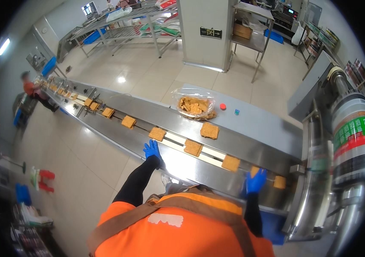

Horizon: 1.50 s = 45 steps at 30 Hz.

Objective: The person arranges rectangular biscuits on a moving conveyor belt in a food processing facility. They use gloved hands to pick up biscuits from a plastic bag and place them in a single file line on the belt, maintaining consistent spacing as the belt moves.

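Square golden-brown food slabs lie spaced along the conveyor channel (177, 138) of a long stainless-steel line. My left hand (152, 149), in a blue glove, rests with its fingers apart on the near metal edge, just below one slab (157, 134). Farther right my right hand (256, 181), also gloved in blue, has its fingertips at a slab (255, 171) that it partly hides; whether it grips the slab cannot be told. Between the hands lie two more slabs (193, 147) (231, 163). Another slab (279, 182) is right of my right hand, near the machine.
A clear plastic bag of broken slabs (195, 106) sits beyond the belt, near a single slab (209, 130), a red cap (223, 106) and a small blue-green item (236, 112). A packaging machine with a printed film roll (352, 128) stands right. A co-worker (31, 88) stands at the far left end.
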Available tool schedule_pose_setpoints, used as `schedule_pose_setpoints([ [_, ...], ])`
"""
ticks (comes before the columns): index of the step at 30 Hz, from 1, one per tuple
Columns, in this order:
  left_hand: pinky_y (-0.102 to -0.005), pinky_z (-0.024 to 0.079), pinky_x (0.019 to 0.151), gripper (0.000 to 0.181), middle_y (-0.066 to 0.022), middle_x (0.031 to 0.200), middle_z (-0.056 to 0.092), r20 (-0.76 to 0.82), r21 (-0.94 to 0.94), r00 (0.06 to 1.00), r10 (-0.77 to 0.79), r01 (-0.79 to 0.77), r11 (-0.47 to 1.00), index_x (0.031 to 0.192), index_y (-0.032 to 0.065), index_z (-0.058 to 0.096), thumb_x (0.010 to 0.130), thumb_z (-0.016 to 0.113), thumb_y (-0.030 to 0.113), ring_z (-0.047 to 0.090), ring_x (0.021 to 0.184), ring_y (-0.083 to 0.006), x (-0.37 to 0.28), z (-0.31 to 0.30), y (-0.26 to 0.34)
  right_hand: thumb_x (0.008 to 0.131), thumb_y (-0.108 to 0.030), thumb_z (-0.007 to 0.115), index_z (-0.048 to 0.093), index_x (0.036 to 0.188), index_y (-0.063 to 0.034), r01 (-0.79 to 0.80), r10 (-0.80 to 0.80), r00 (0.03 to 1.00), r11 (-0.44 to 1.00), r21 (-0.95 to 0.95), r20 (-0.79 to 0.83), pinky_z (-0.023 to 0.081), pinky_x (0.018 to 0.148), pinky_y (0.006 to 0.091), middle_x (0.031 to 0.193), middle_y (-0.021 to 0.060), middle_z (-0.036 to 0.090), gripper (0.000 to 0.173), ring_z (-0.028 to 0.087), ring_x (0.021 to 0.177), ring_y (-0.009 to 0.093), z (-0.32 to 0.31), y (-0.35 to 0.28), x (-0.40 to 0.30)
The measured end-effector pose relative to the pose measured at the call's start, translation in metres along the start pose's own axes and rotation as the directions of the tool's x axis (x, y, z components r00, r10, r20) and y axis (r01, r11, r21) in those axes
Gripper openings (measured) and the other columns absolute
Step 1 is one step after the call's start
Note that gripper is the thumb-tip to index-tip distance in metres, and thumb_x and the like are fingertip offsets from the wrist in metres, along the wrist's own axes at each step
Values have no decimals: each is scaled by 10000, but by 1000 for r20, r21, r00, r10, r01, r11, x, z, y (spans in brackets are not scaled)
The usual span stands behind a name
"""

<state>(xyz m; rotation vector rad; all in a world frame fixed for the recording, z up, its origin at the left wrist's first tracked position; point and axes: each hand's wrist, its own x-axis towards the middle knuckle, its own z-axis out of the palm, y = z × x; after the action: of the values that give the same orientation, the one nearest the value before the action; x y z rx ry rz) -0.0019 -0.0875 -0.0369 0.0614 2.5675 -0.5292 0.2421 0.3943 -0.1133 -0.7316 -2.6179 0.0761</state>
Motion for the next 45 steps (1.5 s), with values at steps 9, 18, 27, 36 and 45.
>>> schedule_pose_setpoints([
  [9, -595, 302, 1058, 1483, -234, 1571, 17, -13, -29, 1000, -20, 19, 999, 1505, 9, 0, 410, 941, 348, 165, 1394, -507, 3, -4, -2, 701, -434, 769, 435, 1292, 25, -215, 191, 974, 952, 219, 126, 445, 893, 507, 1234, 254, 514, 820, 546, 1051, 445, -9, -88, 13],
  [18, -562, 322, 1058, 1466, -195, 1582, 38, 1, 19, 1000, -12, 12, 1000, 1511, 34, -4, 443, 942, 375, 186, 1403, -471, 0, -4, 1, 681, -458, 781, 371, 1374, 14, -246, 206, 958, 947, 205, 201, 407, 978, 506, 1354, 295, 411, 933, 468, 1179, 469, -18, -30, 15],
  [27, -578, 296, 1084, 1563, -222, 1572, -2, 27, 25, 1000, 2, -2, 1000, 1490, 7, -79, 392, 957, 410, 147, 1402, -491, 13, 3, -1, 789, -519, 659, 388, 1411, -51, -408, 416, 893, 909, -86, 169, 262, 1087, 555, 1472, 317, 241, 824, 279, 1353, 459, -33, -3, 20],
  [36, -547, 284, 1101, 1477, -198, 1580, -19, 68, 13, 998, -10, 9, 1000, 1499, 29, -68, 472, 940, 365, 116, 1426, -451, -4, -12, 1, 585, -593, 794, 511, 1250, -17, -316, 297, 916, 948, 29, 271, 438, 932, 490, 1203, 246, 563, 925, 555, 1074, 392, -35, 110, 30],
  [45, -563, 302, 1088, 1572, -221, 1572, -10, 45, 3, 999, -23, 23, 1000, 1482, 10, -121, 403, 956, 396, 111, 1417, -475, 8, 4, 4, 584, -471, 837, 382, 1362, 6, -408, 368, 884, 908, 94, 288, 435, 975, 483, 1253, 268, 524, 1020, 521, 1153, 416, -9, 201, 24],
])
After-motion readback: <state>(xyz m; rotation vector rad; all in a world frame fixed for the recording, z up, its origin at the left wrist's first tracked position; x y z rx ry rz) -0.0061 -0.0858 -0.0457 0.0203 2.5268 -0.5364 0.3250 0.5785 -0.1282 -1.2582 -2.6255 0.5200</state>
